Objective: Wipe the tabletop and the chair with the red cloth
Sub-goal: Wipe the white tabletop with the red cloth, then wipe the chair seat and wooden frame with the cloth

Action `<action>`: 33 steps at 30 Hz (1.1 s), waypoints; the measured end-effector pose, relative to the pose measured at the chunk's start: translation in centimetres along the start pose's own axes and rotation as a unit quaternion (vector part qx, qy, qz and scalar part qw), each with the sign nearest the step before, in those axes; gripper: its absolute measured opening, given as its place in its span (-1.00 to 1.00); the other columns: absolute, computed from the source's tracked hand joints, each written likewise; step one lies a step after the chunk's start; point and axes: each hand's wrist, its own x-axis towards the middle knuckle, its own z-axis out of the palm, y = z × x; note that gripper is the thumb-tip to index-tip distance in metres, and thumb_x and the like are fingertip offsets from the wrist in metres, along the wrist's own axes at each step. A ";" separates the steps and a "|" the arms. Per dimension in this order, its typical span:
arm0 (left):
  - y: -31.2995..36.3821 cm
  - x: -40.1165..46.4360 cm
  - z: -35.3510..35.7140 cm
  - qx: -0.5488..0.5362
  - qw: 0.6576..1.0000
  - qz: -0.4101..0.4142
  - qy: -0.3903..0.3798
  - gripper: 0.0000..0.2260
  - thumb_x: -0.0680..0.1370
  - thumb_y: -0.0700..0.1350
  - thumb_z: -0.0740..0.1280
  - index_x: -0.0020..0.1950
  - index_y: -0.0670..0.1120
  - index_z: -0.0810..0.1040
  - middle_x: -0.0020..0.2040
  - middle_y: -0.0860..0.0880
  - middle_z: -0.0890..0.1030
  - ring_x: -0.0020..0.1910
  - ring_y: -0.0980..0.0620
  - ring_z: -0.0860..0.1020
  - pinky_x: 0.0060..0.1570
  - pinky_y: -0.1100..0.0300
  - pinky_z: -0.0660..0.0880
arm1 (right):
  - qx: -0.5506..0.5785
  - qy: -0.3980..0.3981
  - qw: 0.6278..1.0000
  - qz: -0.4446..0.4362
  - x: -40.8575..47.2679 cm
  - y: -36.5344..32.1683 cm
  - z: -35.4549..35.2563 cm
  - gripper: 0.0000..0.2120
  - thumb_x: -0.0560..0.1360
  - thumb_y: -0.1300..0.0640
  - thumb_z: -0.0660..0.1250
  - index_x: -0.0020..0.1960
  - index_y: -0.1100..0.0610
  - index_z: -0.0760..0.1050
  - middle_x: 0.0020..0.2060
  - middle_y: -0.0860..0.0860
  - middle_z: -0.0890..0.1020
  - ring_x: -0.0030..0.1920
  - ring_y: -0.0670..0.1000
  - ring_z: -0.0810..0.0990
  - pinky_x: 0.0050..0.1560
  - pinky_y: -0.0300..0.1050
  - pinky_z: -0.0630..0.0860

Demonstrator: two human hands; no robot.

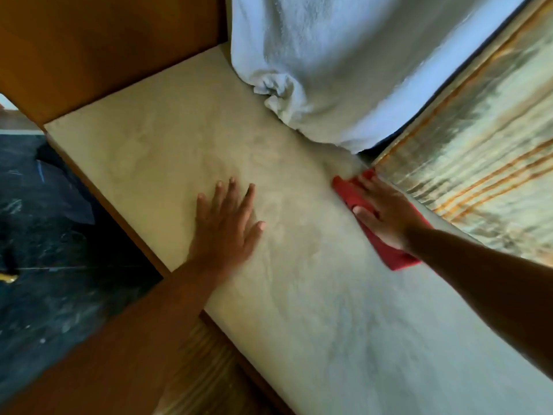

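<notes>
my right hand [386, 217] presses flat, fingers straight, on the red cloth [356, 199] at the tabletop's [185, 145] far edge; my left hand [227, 223] rests flat, fingers spread, holding nothing, beside it.

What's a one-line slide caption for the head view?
Right hand presses the red cloth flat on the pale tabletop while the left hand rests open beside it.

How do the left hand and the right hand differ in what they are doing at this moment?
The left hand lies bare on the tabletop, fingers spread; the right hand presses on the red cloth. The left hand sits mid-surface, while the right hand is at the far edge, beside the striped fabric and below the white towel. Both lie flat with straight fingers.
</notes>
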 end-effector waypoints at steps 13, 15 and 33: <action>5.1 -3.1 -1.7 0.021 0.996 0.078 0.028 -0.41 0.58 0.14 0.05 0.56 -0.13 0.24 0.54 -0.21 0.29 0.52 -0.26 0.24 0.45 -0.31 0.07 | 0.040 -0.114 0.974 -0.192 -16.5 -13.3 2.8 -0.38 0.59 -0.32 -0.12 0.57 -0.12 -0.06 0.58 0.00 -0.04 0.56 0.06 -0.15 0.50 0.03 -0.25; 7.9 -5.6 -2.7 -0.005 0.982 0.188 0.007 -0.43 0.58 0.19 0.08 0.48 -0.10 0.39 0.49 -0.18 0.38 0.49 -0.23 0.31 0.45 -0.28 0.15 | 0.086 -0.104 0.983 -0.123 -18.0 -12.1 1.5 -0.39 0.60 -0.29 -0.08 0.58 -0.09 -0.06 0.58 0.01 -0.01 0.56 0.07 -0.07 0.52 0.00 -0.12; -7.2 -21.6 -6.7 -0.581 0.785 -0.163 -0.141 -0.71 0.45 -0.17 0.52 0.10 -0.01 0.54 -0.10 0.10 0.68 -0.12 0.17 0.66 -0.20 0.27 0.58 | 0.483 -0.224 0.845 0.053 -15.5 -24.8 -0.7 -0.82 0.41 0.10 0.52 -0.07 0.08 0.55 -0.22 -0.01 0.67 -0.22 -0.10 0.67 -0.29 -0.27 0.54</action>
